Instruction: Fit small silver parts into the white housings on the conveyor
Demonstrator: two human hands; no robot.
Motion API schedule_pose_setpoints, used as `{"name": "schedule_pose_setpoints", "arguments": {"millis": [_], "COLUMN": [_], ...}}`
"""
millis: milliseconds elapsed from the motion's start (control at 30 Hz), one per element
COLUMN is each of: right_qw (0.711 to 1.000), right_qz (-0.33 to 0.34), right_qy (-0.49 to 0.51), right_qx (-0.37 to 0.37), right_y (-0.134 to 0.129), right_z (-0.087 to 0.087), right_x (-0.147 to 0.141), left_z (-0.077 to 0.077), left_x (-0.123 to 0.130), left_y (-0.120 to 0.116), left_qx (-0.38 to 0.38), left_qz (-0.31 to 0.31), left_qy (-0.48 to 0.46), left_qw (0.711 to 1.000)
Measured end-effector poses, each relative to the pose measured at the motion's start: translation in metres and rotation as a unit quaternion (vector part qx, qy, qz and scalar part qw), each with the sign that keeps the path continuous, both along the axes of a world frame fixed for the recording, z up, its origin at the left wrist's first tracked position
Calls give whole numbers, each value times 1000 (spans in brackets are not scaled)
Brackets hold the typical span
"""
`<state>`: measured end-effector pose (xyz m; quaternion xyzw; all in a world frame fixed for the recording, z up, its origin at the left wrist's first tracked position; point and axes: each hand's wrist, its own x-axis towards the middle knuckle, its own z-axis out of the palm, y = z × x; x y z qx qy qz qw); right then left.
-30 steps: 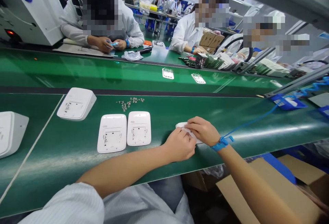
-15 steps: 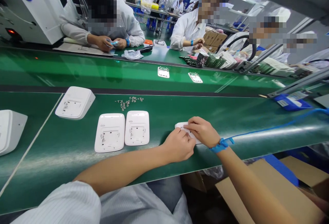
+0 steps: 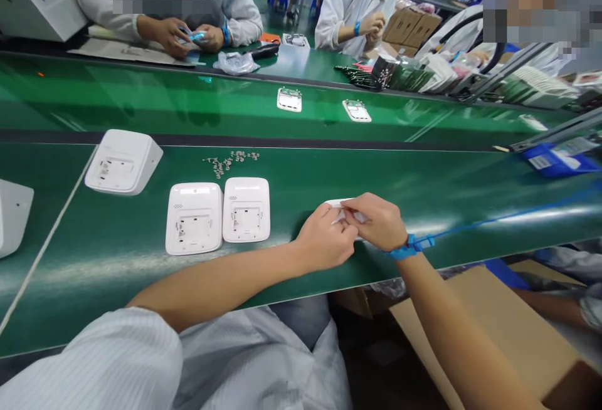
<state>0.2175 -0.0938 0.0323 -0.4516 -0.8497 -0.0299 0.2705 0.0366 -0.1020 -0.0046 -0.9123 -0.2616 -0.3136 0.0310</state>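
A white plastic housing [image 3: 335, 202] lies on the green bench, mostly hidden beneath my two hands. My left hand [image 3: 325, 239] is closed over its near left side, thumb and fingers pinched together. From the right, my right hand [image 3: 377, 222] bends over the same housing with its fingertips pinched close to the left ones. Whatever sits between the fingers is too small or too covered to make out. To the left lie two white housings side by side, a wider one [image 3: 194, 219] and a narrower one [image 3: 247, 210], recessed faces up.
Small metal parts [image 3: 230, 162] lie scattered behind the housings. Another deep white housing [image 3: 123, 162] stands farther left. Beyond a dark strip, the green belt [image 3: 188, 106] carries two white covers with circuit boards. A blue tray [image 3: 559, 160] sits at right; a cord runs from my wristband [image 3: 409, 247].
The view has tipped downward and shifted slightly, so the bench appears higher. My hands stay over the white housing, fingertips now closer together.
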Motion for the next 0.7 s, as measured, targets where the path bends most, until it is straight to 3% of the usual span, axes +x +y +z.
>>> {"name": "schedule_pose_setpoints", "arguments": {"millis": [700], "right_qw": [998], "right_qz": [12], "right_qy": [-55], "right_qx": [25], "right_y": [-4], "right_z": [2], "right_x": [-3], "left_z": [0], "left_x": [0], "left_y": [1], "left_qx": [-22], "left_qz": [-11], "left_qy": [23], "left_qw": [999]}}
